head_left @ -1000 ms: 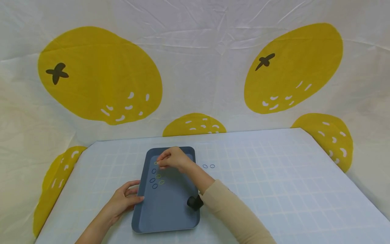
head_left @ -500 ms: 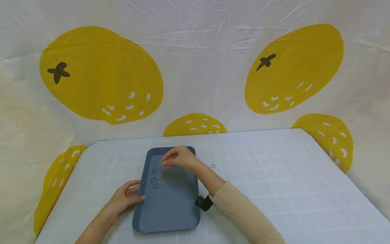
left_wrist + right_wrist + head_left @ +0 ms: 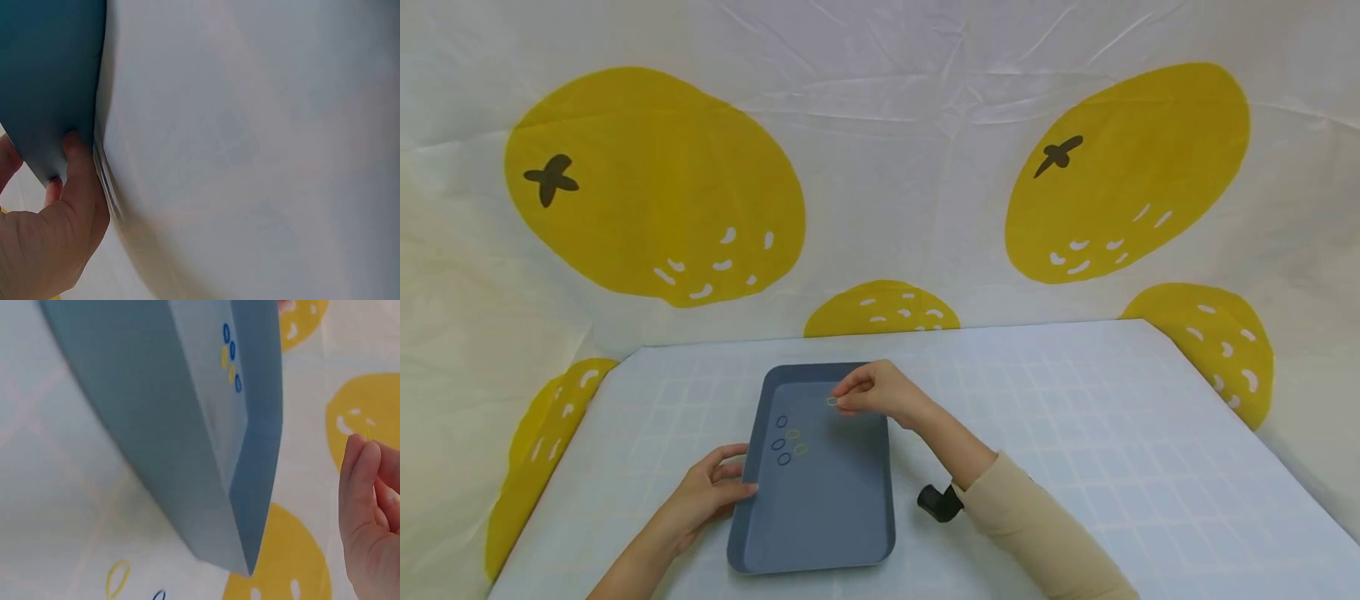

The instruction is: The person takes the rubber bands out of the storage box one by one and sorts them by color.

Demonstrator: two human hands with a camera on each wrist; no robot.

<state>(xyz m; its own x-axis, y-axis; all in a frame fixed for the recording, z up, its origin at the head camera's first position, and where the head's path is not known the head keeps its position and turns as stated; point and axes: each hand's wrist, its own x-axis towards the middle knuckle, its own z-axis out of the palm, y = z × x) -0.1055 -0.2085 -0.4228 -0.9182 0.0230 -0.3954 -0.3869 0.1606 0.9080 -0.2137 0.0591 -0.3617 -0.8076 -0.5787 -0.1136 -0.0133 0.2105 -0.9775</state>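
Since a second ago, the right hand (image 3: 880, 392) has carried a yellow-green ring (image 3: 832, 402) from the tray's far left toward its far right edge. It pinches the ring between fingertips, just above the blue tray (image 3: 820, 533) on the counter (image 3: 1075, 433). The left hand (image 3: 707, 492) grips the tray's left rim. Five more rings (image 3: 786, 440) lie near the tray's far left. Such a small, thin ring could slip from a light pinch
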